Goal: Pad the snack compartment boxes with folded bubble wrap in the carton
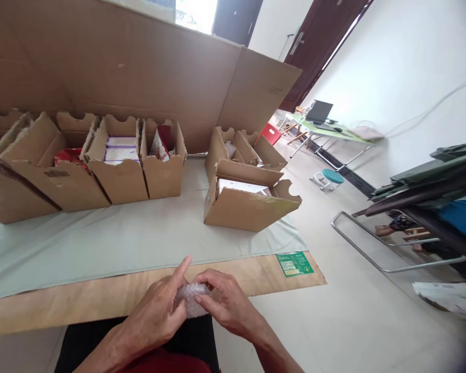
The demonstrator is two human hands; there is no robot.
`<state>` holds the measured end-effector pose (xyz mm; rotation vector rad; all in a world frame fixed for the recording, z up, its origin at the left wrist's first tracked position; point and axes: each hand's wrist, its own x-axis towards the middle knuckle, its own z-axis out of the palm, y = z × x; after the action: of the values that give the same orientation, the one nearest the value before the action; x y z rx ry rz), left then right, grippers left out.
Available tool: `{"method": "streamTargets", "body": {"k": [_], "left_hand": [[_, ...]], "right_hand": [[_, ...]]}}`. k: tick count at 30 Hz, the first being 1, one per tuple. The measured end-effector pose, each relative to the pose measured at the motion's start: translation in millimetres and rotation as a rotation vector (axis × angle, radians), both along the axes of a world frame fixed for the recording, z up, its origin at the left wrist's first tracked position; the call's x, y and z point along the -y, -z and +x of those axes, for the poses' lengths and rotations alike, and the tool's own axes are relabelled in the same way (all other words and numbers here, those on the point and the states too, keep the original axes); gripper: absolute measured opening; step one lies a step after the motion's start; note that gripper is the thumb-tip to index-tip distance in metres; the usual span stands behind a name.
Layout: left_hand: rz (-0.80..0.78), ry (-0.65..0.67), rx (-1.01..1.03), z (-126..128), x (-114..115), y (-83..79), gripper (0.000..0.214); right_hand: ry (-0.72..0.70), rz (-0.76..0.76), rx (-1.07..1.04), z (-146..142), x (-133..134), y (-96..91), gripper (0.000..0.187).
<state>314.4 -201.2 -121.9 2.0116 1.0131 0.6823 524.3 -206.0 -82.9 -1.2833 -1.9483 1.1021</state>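
Note:
My left hand [157,311] and my right hand [227,303] meet over my lap at the table's near edge. Both grip a small bundle wrapped in clear bubble wrap [192,299]. The left thumb and palm close on its left side while the forefinger sticks out upward. On its right side the right fingers pinch the bundle. What is inside the wrap is hidden.
A pale cloth [120,241] covers the wooden table [81,298]. A row of open cardboard boxes [118,163] holding packets stands at the back left, two more boxes [248,199] at the right. A tall cardboard sheet [140,67] stands behind. A green label [294,264] lies near the table corner.

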Motion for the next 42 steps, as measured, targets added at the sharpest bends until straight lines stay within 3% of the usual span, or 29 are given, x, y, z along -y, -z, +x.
{"method": "streamTargets", "body": {"k": [2, 5, 9, 12, 15, 18, 21, 26, 30, 33, 38, 42], "left_hand": [[0.057, 0.038, -0.016, 3, -11, -13.6, 0.078], [0.298, -0.030, -0.013, 15, -37, -40.3, 0.072], [0.624, -0.130, 0.032, 48, -88, -70.5, 0.062], [0.744, -0.166, 0.006, 78, -121, -78.7, 0.061], [0.789, -0.176, -0.022, 98, -140, -75.6, 0.053], [0.827, -0.181, -0.003, 105, -145, -69.5, 0.044], [0.856, -0.192, 0.026, 105, -146, -66.5, 0.042], [0.859, -0.196, 0.062, 107, -145, -65.6, 0.042], [0.871, -0.190, 0.066, 108, -144, -65.4, 0.041], [0.876, -0.202, 0.052, 108, -144, -65.7, 0.040], [0.865, -0.182, 0.050, 107, -146, -65.8, 0.044], [0.818, -0.241, 0.121, 104, -139, -60.0, 0.056]], "right_hand": [[0.001, 0.006, 0.018, 25, -1, -16.8, 0.009], [0.122, 0.074, -0.012, 79, -7, -59.8, 0.013], [0.632, 0.419, -0.026, 146, -31, -119.3, 0.025], [0.871, 0.667, 0.235, 170, -67, -141.7, 0.028], [0.848, 0.620, 0.714, 171, -104, -145.6, 0.025], [0.773, 0.406, 1.180, 161, -131, -144.3, 0.027], [0.592, 0.161, 1.393, 153, -154, -143.6, 0.029], [0.268, 0.019, 1.357, 153, -184, -131.6, 0.023], [0.126, 0.025, 1.286, 156, -193, -118.9, 0.023], [0.098, 0.056, 1.230, 157, -192, -118.0, 0.024], [0.209, 0.152, 1.125, 167, -168, -137.2, 0.024], [0.558, 0.340, 0.877, 191, -119, -147.5, 0.028]]}}
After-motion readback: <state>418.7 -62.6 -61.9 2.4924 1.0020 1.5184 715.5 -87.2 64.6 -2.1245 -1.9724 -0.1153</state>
